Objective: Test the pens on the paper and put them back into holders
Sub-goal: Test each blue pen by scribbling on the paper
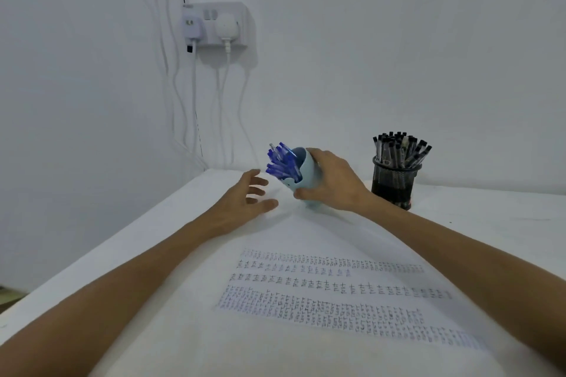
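Pale blue plastic is what the right hand [332, 182] is clamping on: a smooth, rounded cup [307, 179], tipped toward ten o'clock so its mouth is facing the left hand [245, 199]. Blue pens [281, 162] are fanning out of it, a tight bundle of glossy capped barrels, leaning but not spilling. The left hand is waiting just beside the mouth, at eight o'clock of the cup, fingers spread and holding nothing.

By the look of it, the picking step is under way: one pen is about to be drawn for a test. That next move is calling for a fine pinch on a single slim barrel among many, while the right hand is keeping the tilt steady so the rest are not sliding out.

Over at three o'clock of the cup, well apart, a black wire-mesh holder [395, 180] is standing upright, packed with black-capped pens [399, 148]. Toward six o'clock, near the viewer, the white paper [275, 330] is lying flat on the table [490, 217], matte, already carrying rows of small inked marks.
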A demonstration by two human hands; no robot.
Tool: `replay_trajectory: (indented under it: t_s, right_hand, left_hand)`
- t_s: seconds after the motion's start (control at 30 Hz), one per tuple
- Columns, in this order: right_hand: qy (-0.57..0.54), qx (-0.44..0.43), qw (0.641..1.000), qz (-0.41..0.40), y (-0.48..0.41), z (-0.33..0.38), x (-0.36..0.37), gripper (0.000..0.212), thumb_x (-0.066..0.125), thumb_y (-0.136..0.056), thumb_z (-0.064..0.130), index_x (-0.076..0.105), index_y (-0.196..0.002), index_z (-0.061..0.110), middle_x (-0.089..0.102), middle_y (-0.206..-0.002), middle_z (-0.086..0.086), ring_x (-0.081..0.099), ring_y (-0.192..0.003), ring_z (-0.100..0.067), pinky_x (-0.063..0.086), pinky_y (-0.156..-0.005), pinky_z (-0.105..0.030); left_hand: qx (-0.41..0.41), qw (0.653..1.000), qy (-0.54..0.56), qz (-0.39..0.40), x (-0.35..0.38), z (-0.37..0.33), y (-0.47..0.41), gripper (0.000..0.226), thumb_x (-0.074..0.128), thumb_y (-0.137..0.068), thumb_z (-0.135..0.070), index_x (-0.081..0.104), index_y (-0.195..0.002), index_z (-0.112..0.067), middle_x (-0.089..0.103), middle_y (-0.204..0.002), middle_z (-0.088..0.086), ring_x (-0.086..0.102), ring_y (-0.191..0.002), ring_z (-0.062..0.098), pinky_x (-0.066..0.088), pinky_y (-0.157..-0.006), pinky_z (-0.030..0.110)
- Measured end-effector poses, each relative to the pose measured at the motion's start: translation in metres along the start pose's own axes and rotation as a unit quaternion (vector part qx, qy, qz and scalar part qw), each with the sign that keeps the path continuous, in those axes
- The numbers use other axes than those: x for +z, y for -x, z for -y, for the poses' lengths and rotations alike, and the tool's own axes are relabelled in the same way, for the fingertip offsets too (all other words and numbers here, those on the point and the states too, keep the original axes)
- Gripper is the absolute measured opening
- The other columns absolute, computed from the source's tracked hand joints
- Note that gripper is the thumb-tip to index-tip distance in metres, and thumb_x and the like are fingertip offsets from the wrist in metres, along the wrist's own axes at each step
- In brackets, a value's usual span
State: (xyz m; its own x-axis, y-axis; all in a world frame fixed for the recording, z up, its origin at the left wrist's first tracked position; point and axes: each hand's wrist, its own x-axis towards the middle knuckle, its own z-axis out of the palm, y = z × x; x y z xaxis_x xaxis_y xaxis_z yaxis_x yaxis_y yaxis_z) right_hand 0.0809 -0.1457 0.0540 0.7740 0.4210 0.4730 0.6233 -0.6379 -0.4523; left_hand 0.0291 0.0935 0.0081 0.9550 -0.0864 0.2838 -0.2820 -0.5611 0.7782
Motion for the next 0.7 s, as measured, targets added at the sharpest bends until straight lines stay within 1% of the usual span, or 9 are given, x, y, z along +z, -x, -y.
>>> replay_trajectory:
  t_s: [0.1, 0.13, 0.2, 0.3, 0.4, 0.5, 0.57, 0.6, 0.7]
  right_hand:
    - [0.099, -0.024, 0.994, 0.037, -0.003, 0.001, 0.004, 0.092, 0.085, -0.07, 0.038, 0.039, -0.149, 0.03, 0.051, -0.136, -0.001, 0.055, -0.116, -0.025, 0.051, -0.093, -0.042]
    - [0.139, -0.034, 0.989, 0.047, -0.003, 0.002, 0.006, 0.092, 0.083, -0.072, 0.038, 0.037, -0.151, 0.031, 0.048, -0.14, -0.001, 0.053, -0.117, -0.027, 0.05, -0.094, -0.044]
    - [0.227, -0.071, 0.97, 0.058, -0.003, 0.006, 0.009, 0.091, 0.08, -0.076, 0.036, 0.032, -0.154, 0.03, 0.044, -0.146, -0.003, 0.05, -0.122, -0.028, 0.046, -0.1, -0.044]
    - [0.322, -0.146, 0.934, 0.041, -0.001, 0.013, 0.015, 0.089, 0.077, -0.077, 0.035, 0.033, -0.154, 0.029, 0.044, -0.145, -0.003, 0.048, -0.126, -0.028, 0.04, -0.104, -0.045]
    - [0.382, -0.215, 0.899, 0.002, 0.001, 0.014, 0.021, 0.086, 0.081, -0.071, 0.032, 0.043, -0.148, 0.026, 0.052, -0.137, -0.007, 0.053, -0.119, -0.032, 0.045, -0.094, -0.049]
    - [0.42, -0.27, 0.866, -0.029, -0.001, 0.008, 0.018, 0.083, 0.082, -0.065, 0.019, 0.05, -0.141, 0.024, 0.057, -0.128, -0.009, 0.057, -0.111, -0.034, 0.049, -0.088, -0.05]
    - [0.446, -0.277, 0.851, -0.026, -0.003, 0.0, 0.012, 0.084, 0.082, -0.065, 0.014, 0.049, -0.141, 0.023, 0.056, -0.13, -0.01, 0.056, -0.114, -0.035, 0.048, -0.093, -0.052]
    - [0.461, -0.269, 0.845, -0.024, -0.004, -0.005, 0.008, 0.084, 0.081, -0.065, 0.011, 0.047, -0.142, 0.023, 0.055, -0.132, -0.011, 0.055, -0.118, -0.036, 0.046, -0.099, -0.053]
    - [0.504, -0.24, 0.83, -0.01, -0.008, -0.021, 0.001, 0.085, 0.078, -0.069, 0.007, 0.042, -0.145, 0.021, 0.047, -0.141, -0.012, 0.042, -0.135, -0.038, 0.029, -0.117, -0.057]
  left_hand:
    - [-0.028, 0.999, 0.032, 0.034, -0.001, 0.009, -0.002, 0.147, 0.098, -0.059, -0.056, 0.004, -0.167, -0.024, 0.047, -0.15, -0.011, 0.055, -0.133, 0.005, 0.049, -0.111, 0.029]
    - [-0.032, 0.998, 0.047, 0.034, -0.002, 0.012, -0.003, 0.157, 0.101, -0.051, -0.059, 0.0, -0.167, -0.026, 0.046, -0.151, -0.013, 0.053, -0.135, 0.005, 0.047, -0.113, 0.03]
    - [-0.035, 0.996, 0.067, 0.036, -0.002, 0.014, -0.005, 0.162, 0.102, -0.045, -0.058, 0.0, -0.167, -0.026, 0.046, -0.148, -0.019, 0.051, -0.136, 0.001, 0.044, -0.115, 0.029]
    - [-0.024, 0.997, 0.057, 0.037, -0.002, 0.012, -0.005, 0.153, 0.099, -0.045, -0.063, 0.013, -0.166, -0.025, 0.047, -0.145, -0.024, 0.05, -0.134, -0.005, 0.043, -0.115, 0.026]
    - [-0.018, 0.999, 0.024, 0.04, -0.003, 0.008, 0.0, 0.143, 0.097, -0.047, -0.072, 0.026, -0.163, -0.026, 0.054, -0.146, -0.014, 0.06, -0.13, 0.004, 0.05, -0.113, 0.034]
    - [0.005, 0.998, -0.046, 0.046, -0.001, 0.0, 0.006, 0.11, 0.096, -0.062, -0.059, 0.041, -0.151, -0.025, 0.059, -0.138, -0.014, 0.062, -0.121, 0.001, 0.054, -0.105, 0.028]
    - [0.016, 0.992, -0.117, 0.046, 0.001, -0.006, 0.009, 0.08, 0.091, -0.075, -0.053, 0.051, -0.138, -0.023, 0.063, -0.128, -0.011, 0.063, -0.112, 0.002, 0.053, -0.099, 0.026]
    - [0.027, 0.987, -0.149, 0.044, 0.003, -0.007, 0.009, 0.069, 0.086, -0.081, -0.051, 0.055, -0.135, -0.02, 0.066, -0.123, -0.007, 0.065, -0.108, 0.008, 0.054, -0.096, 0.029]
    - [0.062, 0.978, -0.195, 0.043, 0.005, -0.002, 0.006, 0.054, 0.075, -0.094, -0.047, 0.06, -0.134, -0.013, 0.069, -0.117, 0.001, 0.065, -0.102, 0.018, 0.051, -0.089, 0.036]
